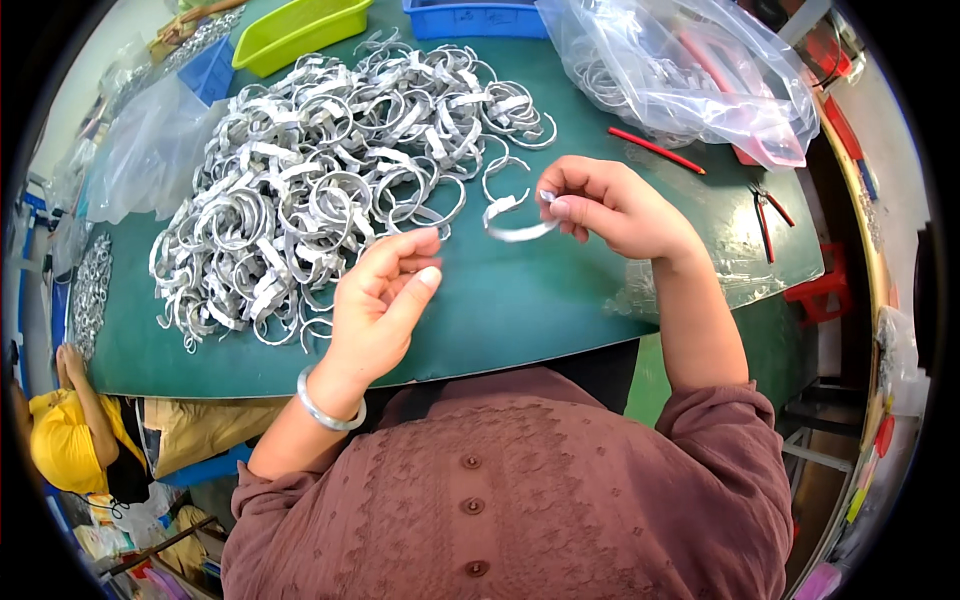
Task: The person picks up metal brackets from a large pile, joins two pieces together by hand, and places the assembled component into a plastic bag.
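Observation:
My right hand point(618, 212) pinches one end of a curved silvery-white band point(522, 236) between thumb and fingers, and the band's arc hangs out to the left, slightly blurred. Just beyond it lies another open band point(506, 165) at the pile's right edge. A large heap of similar C-shaped silvery bands point(300, 150) covers the table's left and middle. At the near right side of this heap, my left hand point(372, 305) is open and holds nothing, its fingers loosely bent and the thumb apart. A pale bangle sits on the left wrist.
A red pencil point(655, 150) and red-handled pliers point(767, 220) lie on the green table point(500, 310) at right. Clear plastic bags point(700, 70) with bands inside stand at the far right. Green point(300, 35) and blue point(475, 20) bins are at the back. A person in yellow point(70, 440) is at far left.

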`<act>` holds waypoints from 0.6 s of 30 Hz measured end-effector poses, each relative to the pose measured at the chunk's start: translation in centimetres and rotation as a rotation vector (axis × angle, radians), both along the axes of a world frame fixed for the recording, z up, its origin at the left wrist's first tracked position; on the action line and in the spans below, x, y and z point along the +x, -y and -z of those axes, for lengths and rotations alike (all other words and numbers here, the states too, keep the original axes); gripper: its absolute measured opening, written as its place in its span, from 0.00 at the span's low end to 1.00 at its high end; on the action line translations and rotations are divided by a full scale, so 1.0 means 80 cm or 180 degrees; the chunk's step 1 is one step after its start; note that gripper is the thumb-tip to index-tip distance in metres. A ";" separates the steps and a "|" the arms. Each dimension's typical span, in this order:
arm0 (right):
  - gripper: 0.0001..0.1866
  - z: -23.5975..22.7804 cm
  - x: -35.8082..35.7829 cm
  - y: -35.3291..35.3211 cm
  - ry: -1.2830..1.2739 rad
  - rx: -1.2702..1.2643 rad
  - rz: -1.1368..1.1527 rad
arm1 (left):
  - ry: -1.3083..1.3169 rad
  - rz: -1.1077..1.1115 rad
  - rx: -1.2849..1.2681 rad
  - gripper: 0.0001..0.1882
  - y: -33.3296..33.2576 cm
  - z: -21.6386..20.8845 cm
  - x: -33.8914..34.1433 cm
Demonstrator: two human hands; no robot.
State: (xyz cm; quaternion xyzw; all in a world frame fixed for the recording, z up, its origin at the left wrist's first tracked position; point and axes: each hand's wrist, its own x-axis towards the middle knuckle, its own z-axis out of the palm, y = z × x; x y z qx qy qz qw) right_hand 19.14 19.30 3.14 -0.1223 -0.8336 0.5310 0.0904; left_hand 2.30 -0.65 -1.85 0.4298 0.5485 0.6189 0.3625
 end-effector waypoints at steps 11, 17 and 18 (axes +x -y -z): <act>0.09 0.010 -0.025 0.048 -0.0154 -0.1827 0.0105 | 0.0530 0.0046 -0.0027 0.13 -0.002 -0.010 0.001; 0.12 0.013 -0.026 0.054 -0.0453 -0.2030 0.0092 | 0.0825 -0.0096 -0.0114 0.13 -0.001 -0.007 0.000; 0.12 0.012 -0.026 0.055 -0.0515 -0.2073 0.0108 | 0.0828 -0.0095 -0.0114 0.13 -0.002 -0.007 -0.001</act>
